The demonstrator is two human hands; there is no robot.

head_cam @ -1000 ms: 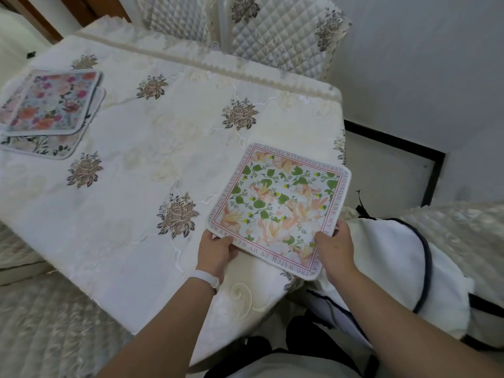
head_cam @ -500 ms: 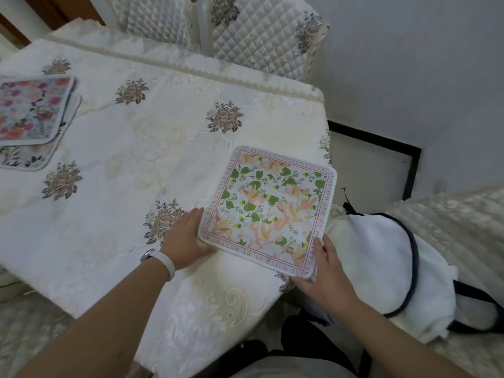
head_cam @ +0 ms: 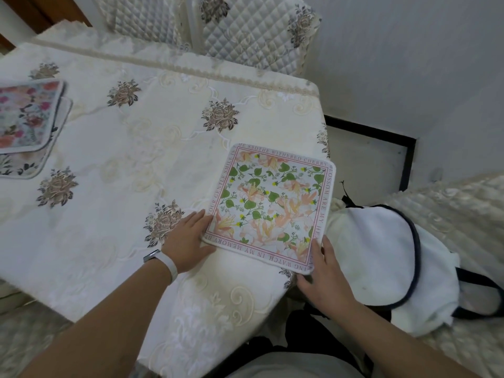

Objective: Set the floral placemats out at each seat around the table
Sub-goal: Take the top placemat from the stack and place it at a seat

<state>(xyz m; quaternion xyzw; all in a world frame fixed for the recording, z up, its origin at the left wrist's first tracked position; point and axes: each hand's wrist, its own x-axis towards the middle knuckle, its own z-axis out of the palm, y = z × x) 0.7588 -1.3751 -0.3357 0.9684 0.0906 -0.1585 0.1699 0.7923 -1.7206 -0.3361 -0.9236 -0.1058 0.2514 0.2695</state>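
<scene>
Cream embroidered cloth covered the desk [head_cam: 114, 165], its brown rose motifs scattered over the top and its scrolled hem hanging toward the person. Nearest the camera, both forearms reached in from below. The left hand [head_cam: 188, 241], a white wristband [head_cam: 167, 264] on its wrist, lay flat and open on the cloth with its fingertips touching the left edge of the leaf-and-lily placemat [head_cam: 270, 208]. The right hand [head_cam: 324, 274], also open with nothing gripped, rested against the mat's near right corner, just beside the desk's edge. The mat itself lay flat on the desk at the near right corner, turned a little out of square, its lettered pink border readable. To its right, off the desk, a white bag with dark trim [head_cam: 381, 257] sat on a padded seat. By the look of it, the step in hand was squaring this mat at its seat, and it seemed all but done. Farther off, at the left edge of view, a small stack of placemats [head_cam: 27, 118] waited, a pink-flowered one on top, at least one more beneath. The next move would likely call for releasing this mat, reaching across to the stack, and peeling off only the top one for another seat. Beyond, quilted chair backs [head_cam: 245, 28] stood at the far side.
</scene>
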